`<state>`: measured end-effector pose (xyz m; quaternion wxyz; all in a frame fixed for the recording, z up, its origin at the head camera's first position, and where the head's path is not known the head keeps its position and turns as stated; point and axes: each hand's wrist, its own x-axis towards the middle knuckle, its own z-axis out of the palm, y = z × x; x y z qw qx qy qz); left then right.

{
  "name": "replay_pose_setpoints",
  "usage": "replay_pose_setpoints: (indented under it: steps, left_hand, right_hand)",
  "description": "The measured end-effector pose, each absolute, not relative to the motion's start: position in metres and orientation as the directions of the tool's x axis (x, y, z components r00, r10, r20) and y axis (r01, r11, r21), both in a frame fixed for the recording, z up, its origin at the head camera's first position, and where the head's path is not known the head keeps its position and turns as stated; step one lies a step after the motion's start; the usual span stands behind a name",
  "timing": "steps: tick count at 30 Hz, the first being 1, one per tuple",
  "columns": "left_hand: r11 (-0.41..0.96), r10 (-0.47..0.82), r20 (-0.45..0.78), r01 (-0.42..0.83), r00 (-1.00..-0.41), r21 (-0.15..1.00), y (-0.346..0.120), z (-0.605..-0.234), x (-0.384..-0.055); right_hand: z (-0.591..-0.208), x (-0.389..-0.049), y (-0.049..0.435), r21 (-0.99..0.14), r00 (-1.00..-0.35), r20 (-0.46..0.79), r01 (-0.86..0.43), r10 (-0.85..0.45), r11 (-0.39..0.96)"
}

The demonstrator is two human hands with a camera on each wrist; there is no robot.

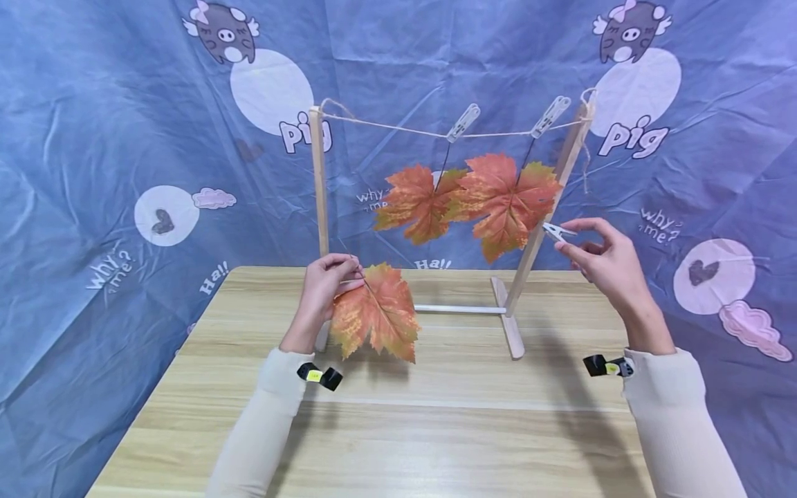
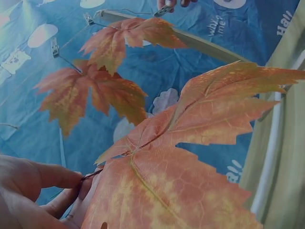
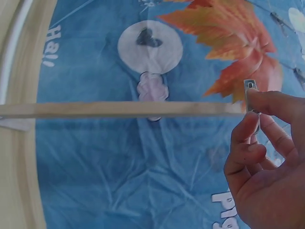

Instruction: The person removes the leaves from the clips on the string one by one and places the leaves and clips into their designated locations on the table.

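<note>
My left hand (image 1: 328, 285) pinches the thin dark stem of an orange maple leaf (image 1: 380, 311), which hangs over the table in front of the rack's left side. Between thumb and fingers of my right hand (image 1: 607, 259) is a white clothespin (image 1: 558, 233), held beside the rack's right post. Two more maple leaves, one at the middle (image 1: 420, 204) and one further right (image 1: 507, 204), hang by their stems from white clothespins (image 1: 463, 124) on the string (image 1: 398, 127). In the left wrist view the held leaf (image 2: 162, 186) fills much of the foreground.
The wooden rack has a left post (image 1: 319, 180), a right post (image 1: 548, 214) and a white bottom rod (image 1: 461, 309). It stands on a light wood table (image 1: 473, 436). Behind hangs a blue printed cloth (image 1: 398, 62). Loose string ends dangle at the right post's top.
</note>
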<state>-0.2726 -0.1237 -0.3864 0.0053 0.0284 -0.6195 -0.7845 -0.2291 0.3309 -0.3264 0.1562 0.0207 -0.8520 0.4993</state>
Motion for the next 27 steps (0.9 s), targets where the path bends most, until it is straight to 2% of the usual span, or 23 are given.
replay_pose_setpoints:
  steps: [20, 27]
  left_hand:
    - [-0.306, -0.053, -0.097, -0.076, -0.994, 0.949, -0.108, -0.436, -0.266]
    - [-0.372, -0.084, -0.101, -0.063, -0.991, 0.926, -0.108, -0.451, -0.264]
  right_hand:
    - [-0.390, -0.241, 0.366, -0.888, -0.978, 0.166, -0.093, 0.126, 0.450]
    - [-0.412, -0.250, 0.368, -0.848, -0.984, 0.144, -0.071, 0.101, 0.525]
